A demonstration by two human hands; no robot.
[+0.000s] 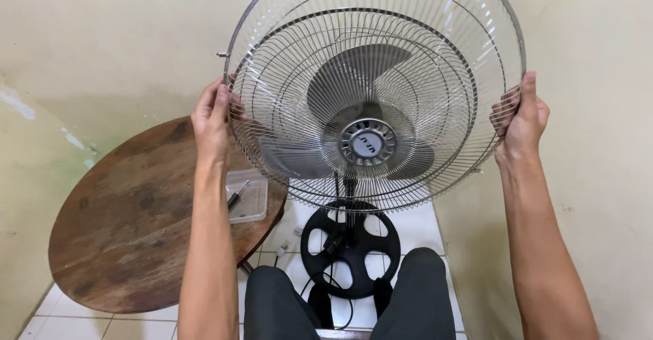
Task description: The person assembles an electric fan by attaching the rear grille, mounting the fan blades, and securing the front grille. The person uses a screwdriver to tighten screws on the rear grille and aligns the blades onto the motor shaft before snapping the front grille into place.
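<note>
A standing fan's round wire grille [435, 54] fills the upper middle of the head view, with grey blades [354, 81] and a round hub cap [368, 143] behind it. My left hand [212, 119] grips the grille's left rim. My right hand [520, 115] grips its right rim. Below, the fan's black pole runs down to a black round base [350, 248] on the white tiled floor, between my knees [415, 292]. A small screw sticks out of the rim at the upper left [222, 54].
A round worn wooden table [129, 217] stands at the left. On its right edge sits a clear plastic tray [253, 204] holding a screwdriver [237, 194]. A black cable [320, 285] trails on the floor. Cream walls close in behind and at the right.
</note>
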